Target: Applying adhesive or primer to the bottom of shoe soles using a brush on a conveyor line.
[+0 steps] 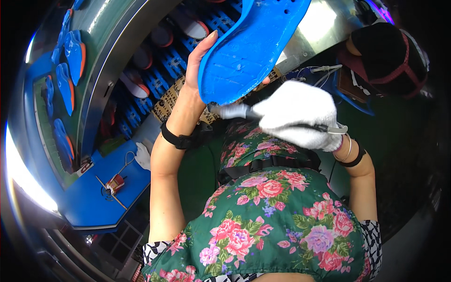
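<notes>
A blue shoe sole (246,58) with raised rims is tilted up in front of me, wet-looking streaks on its inner face. My bare left hand (199,61) is closed around its left side; most of its fingers are hidden behind the sole. My right hand (300,113), in a white knitted glove, grips a brush (231,112) by its handle. The brush's pale, dark-tipped end is blurred and lies at the lower edge of the sole. The handle's grey end (336,129) sticks out by my wrist.
A metal-edged conveyor (112,42) curves along the left, with blue-and-orange soles (74,54) beyond it. Shoe uppers (192,26) stand on blue racks. A blue side table (101,202) holds a small tool-like item (114,184). Another person (387,56) is at the upper right.
</notes>
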A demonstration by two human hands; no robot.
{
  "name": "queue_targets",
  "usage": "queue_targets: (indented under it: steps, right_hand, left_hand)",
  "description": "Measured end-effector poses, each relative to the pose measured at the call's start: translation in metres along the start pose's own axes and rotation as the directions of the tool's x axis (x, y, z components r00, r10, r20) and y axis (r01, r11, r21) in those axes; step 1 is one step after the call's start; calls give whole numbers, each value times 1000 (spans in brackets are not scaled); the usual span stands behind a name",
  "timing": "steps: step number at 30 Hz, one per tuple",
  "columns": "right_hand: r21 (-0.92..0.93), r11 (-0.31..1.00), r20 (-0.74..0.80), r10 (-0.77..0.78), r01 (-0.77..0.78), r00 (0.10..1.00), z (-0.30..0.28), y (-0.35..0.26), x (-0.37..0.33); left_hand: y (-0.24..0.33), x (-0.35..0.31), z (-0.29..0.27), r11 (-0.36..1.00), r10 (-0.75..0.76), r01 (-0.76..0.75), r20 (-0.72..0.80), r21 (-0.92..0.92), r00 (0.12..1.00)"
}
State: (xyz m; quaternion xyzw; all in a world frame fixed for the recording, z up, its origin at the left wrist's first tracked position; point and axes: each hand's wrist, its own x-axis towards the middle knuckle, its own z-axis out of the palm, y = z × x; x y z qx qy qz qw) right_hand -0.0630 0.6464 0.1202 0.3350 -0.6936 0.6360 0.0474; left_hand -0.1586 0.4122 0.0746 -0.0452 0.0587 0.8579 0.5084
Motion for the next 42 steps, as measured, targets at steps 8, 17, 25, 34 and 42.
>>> queue_targets:
  steps: [8,17,25,34,42]
  right_hand:
    - [100,978,-262,203,-183,944,21,11,-6]
    - [149,930,-222,363,-337,905,-36,22,17]
    - [-743,653,-95,-316,144,944,-73,39,42]
    - [169,978,-144,150,-125,978,15,-3,-8]
    - [703,628,-53,515,-335,855,1,7,-18]
  left_hand:
    - [-2,2,-1,990,120,-128,-127,-59,985]
    - [-37,5,-3,979,193,-202,-206,-25,959]
    - [-48,3,-13,991,119,-125,-105,-55,987]
    - [-23,-3,-16,960,279,-279,-97,12,955]
    - [-26,-2,-33,907,378,-340,-124,249,917]
